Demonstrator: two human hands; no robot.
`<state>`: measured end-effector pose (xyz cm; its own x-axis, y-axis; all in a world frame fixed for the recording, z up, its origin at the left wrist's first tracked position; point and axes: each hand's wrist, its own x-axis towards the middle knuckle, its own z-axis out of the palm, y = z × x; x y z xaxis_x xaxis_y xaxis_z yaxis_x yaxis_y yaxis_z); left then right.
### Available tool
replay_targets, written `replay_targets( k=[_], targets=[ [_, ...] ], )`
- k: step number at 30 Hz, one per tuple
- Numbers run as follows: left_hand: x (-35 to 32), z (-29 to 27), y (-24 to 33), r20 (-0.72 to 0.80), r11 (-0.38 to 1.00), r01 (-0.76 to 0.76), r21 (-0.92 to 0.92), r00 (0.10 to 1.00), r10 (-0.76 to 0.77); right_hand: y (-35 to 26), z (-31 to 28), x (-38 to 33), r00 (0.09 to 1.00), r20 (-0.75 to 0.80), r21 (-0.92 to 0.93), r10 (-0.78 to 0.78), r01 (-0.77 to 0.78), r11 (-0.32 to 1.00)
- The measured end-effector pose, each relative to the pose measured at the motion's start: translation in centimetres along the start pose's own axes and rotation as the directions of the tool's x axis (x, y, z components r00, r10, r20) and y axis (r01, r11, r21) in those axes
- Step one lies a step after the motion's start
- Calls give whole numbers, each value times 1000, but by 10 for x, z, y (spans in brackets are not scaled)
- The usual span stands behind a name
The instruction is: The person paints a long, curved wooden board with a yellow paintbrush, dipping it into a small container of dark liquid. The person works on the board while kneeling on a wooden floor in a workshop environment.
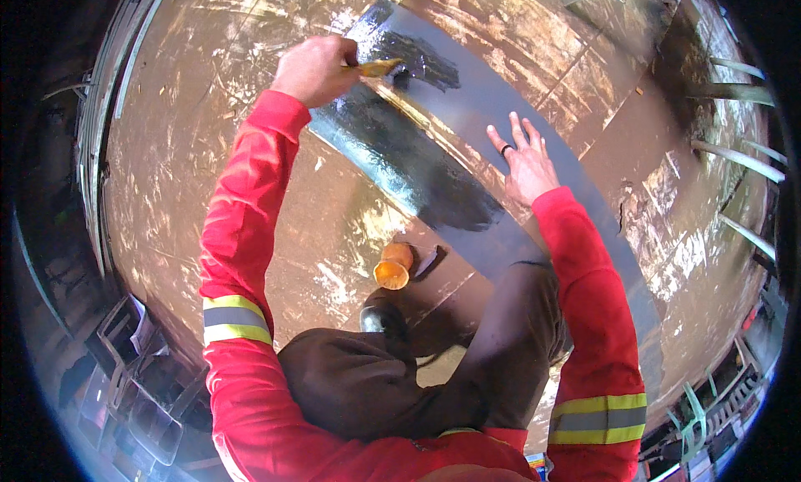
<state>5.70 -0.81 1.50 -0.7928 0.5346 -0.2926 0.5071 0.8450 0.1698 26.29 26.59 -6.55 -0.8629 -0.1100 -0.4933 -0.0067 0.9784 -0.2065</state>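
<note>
My left hand [313, 72] is closed around a paintbrush [377, 67] with a yellowish handle; its dark bristles touch a long grey panel [496, 102]. Glossy dark paint covers part of that panel's far end, while the rest is matt grey. Fingers spread, my right hand [529, 167] lies over the same panel, seemingly resting on it. A second grey panel [509, 242] lies alongside, nearer to me, mostly coated in wet dark paint. Near my foot stands an orange cup [395, 263], its contents unclear, with a small dark object [428, 263] beside it.
Brown, paint-smeared boards [200, 157] spread beneath the panels. Pale poles or legs [743, 158] jut in at the right. A chair [138, 399] stands at the lower left and a green chair [694, 419] at the lower right. My bent knees are close to the nearer panel.
</note>
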Motion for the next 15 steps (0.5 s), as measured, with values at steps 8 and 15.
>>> replay_targets(
  k=[8,15],
  targets=[
    [27,21,19,-5,994,98,57,995,-98,3,0,1,1000,-5,9,-2,2,1000],
    [38,29,-17,-197,948,176,267,972,-126,1,3,1,1000,-1,40,-8,8,999]
  ],
)
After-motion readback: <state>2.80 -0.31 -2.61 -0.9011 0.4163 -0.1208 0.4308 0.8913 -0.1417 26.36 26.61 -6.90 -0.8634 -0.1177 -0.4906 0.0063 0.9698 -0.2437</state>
